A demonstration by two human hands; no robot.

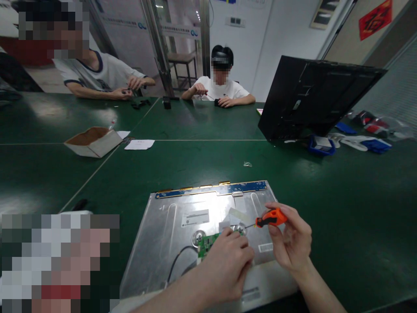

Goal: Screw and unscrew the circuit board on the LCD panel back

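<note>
My right hand (291, 237) grips an orange-and-black screwdriver (272, 217), its shaft pointing left to a round metal disc (240, 229). Whether the tip touches a screw is too small to tell. Curled over a green circuit board (206, 244), my left hand (230, 258) has its fingers closed at the board's far right end and hides much of it. Under both hands lies a display panel (146, 252), its silvery metal back up. A narrow blue circuit strip (211, 190) runs along its far edge. A black cable (176, 261) curves left of the green board.
A black monitor housing (319, 100) stands at the right, near a small blue tray (321, 150) and white-and-blue gloves (361, 142). An open cardboard box (94, 145) and white paper (140, 144) lie left. Two people sit across the green table (195, 161); another person (58, 265) is lower left.
</note>
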